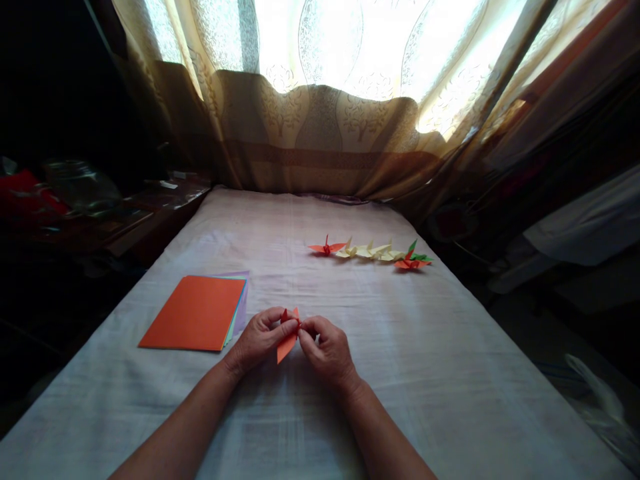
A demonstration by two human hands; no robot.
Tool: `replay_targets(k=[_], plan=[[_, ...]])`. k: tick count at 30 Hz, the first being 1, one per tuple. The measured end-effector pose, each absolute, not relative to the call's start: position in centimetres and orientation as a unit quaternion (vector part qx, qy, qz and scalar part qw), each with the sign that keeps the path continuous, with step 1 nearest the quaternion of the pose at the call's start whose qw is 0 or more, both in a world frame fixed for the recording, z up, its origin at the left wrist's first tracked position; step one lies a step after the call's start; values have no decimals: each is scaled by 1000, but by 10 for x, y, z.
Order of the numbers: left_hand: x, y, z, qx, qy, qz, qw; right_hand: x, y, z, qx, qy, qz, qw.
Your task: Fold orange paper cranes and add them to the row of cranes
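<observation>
Between my hands is a folded orange paper crane point(287, 348), held just above the cloth with one pointed wing hanging down toward me. My left hand point(263, 335) is closed on its body, the thumb pressed across the paper. With thumb and forefinger, my right hand point(327, 348) pinches the crane's right side; the small part under those fingertips is mostly hidden. To the left of my left hand lies a stack of square paper sheets point(195, 313), orange on top, with lilac and pale green edges sticking out on the right.
A row of finished paper cranes stands farther back to the right: a red-orange crane point(327, 249), several cream cranes point(370, 251), a green crane point(419, 255) and another orange crane point(412, 264). A pale sheet point(430, 373) covers the surface. Behind hangs a curtain point(320, 127); a glass jar point(83, 187) stands left.
</observation>
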State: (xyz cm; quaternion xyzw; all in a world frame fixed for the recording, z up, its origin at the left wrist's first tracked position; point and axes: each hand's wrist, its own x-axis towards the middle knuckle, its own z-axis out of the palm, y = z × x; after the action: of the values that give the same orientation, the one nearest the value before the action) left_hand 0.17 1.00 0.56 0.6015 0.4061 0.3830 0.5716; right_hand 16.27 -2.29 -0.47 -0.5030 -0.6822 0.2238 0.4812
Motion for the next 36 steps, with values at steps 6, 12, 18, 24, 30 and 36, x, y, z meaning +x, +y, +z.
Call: replay_targets(k=[6,12,18,24,30,36], plan=[[3,10,6,565,422,387,594,167,-22,-3,-499,-696,186,482],[3,9,8,546,409,384,622,163,-23,-5,-493,-693,207,484],[3,9,9,586,404,373,596,164,-23,-5,-495,-704,164,482],[3,8,11,621,405,368,562,169,-22,-4,-506,-704,128,481],[3,9,12,650,404,362,532,170,-22,-2,-504,-709,117,479],[4,10,9,628,399,375,553,169,-22,-2,-493,-715,115,483]])
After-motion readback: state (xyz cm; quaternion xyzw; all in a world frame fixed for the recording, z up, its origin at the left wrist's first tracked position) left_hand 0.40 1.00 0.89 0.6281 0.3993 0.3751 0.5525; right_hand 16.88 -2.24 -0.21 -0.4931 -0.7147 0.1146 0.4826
